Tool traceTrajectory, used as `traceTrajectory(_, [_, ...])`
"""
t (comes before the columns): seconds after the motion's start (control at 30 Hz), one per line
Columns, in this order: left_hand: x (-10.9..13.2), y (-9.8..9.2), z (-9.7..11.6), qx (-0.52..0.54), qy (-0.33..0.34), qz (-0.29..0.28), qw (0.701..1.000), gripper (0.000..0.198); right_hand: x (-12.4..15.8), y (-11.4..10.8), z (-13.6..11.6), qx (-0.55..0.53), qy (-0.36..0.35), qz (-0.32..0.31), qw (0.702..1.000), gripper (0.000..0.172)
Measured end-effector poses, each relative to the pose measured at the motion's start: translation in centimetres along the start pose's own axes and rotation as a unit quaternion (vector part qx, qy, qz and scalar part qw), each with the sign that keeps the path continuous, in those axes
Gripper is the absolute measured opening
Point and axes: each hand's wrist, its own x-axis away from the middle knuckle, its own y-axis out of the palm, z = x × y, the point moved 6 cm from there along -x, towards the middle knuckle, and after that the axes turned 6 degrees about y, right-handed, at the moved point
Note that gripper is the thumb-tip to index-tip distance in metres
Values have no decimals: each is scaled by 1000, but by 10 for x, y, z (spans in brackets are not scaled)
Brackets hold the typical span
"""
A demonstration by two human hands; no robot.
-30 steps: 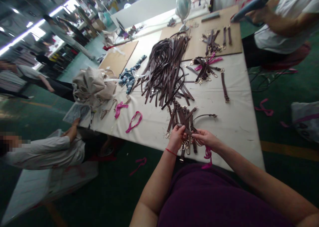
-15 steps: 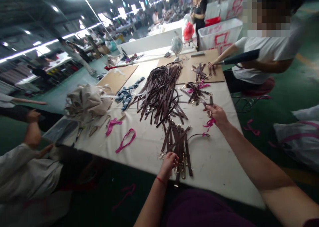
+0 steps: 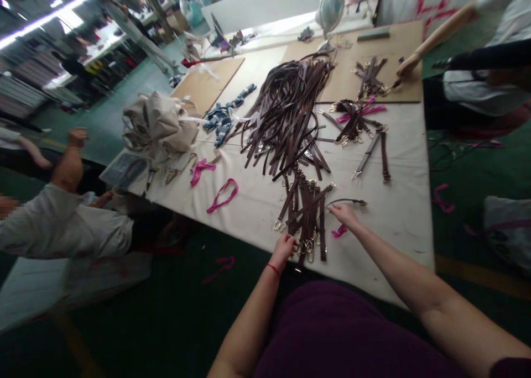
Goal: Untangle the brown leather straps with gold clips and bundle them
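Left hand (image 3: 283,251) curled against clasped brown leather straps (image 3: 309,220); right hand (image 3: 343,214) loosely open at thin strap (image 3: 348,201); hold on either unclear.

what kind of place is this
Most likely a leather-goods factory workshop: a long cloth-covered work table is piled with brown leather straps, some fitted with metal snap hooks, and a co-worker sits at the table.

On the table (image 3: 394,229), clasped straps (image 3: 307,218) lie before a loose strap pile (image 3: 286,113), canvas bags (image 3: 160,126) to its left.
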Motion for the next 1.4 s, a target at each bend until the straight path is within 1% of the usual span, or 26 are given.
traceTrajectory(0.07, [-1,4,0,-4,2,-6,1000,9,10,33,-3,-14,22,-28,999,40])
traceTrajectory(0.1, [-2,6,0,-5,4,-9,1000,9,14,44,-5,-26,35,-38,998,40])
traceTrajectory(0.17, [-4,7,2,-6,11,-8,1000,9,22,57,-9,-56,51,-62,995,38])
traceTrajectory(0.27, [-6,5,9,-4,42,13,999,8,33,57,-17,-113,63,-110,985,35])
traceTrajectory(0.33, [-5,4,19,3,77,25,997,6,42,51,-23,-153,63,-149,975,32])
traceTrajectory(0.4, [-3,9,30,13,113,23,993,8,52,44,-31,-186,57,-184,963,31])
traceTrajectory(0.47, [1,19,41,27,140,2,990,12,62,39,-39,-211,48,-211,953,33])
traceTrajectory(0.5, [3,26,45,39,143,-21,989,12,67,37,-43,-220,43,-220,949,35])
traceTrajectory(0.57, [10,42,48,101,110,-87,985,16,75,35,-51,-232,28,-229,945,37])
traceTrajectory(0.63, [19,55,50,171,59,-145,973,21,81,32,-59,-238,5,-227,944,40])
traceTrajectory(0.73, [34,64,59,265,-6,-211,941,20,88,25,-69,-243,-43,-212,946,46])
traceTrajectory(0.77, [39,66,63,303,-30,-237,923,20,91,21,-71,-245,-60,-204,946,48])
traceTrajectory(0.83, [50,69,73,393,-85,-280,872,21,97,11,-74,-250,-91,-184,946,48])
traceTrajectory(0.87, [54,69,77,427,-105,-288,851,22,102,6,-75,-241,-116,-171,948,46])
traceTrajectory(0.9, [58,68,81,447,-116,-286,840,23,107,0,-76,-220,-147,-157,952,43])
traceTrajectory(0.97, [61,65,85,464,-123,-270,835,23,121,-9,-79,-152,-217,-130,955,36])
traceTrajectory(1.03, [63,64,88,471,-117,-249,838,23,134,-12,-81,-88,-269,-111,953,28])
traceTrajectory(1.17, [64,62,92,477,-94,-224,845,22,148,-9,-80,-55,-299,-99,948,20])
traceTrajectory(1.3, [67,66,95,473,-91,-232,845,22,147,-4,-85,-44,-318,-90,943,18])
traceTrajectory(1.4, [69,69,98,483,-91,-244,836,22,144,-4,-89,-34,-323,-93,941,17])
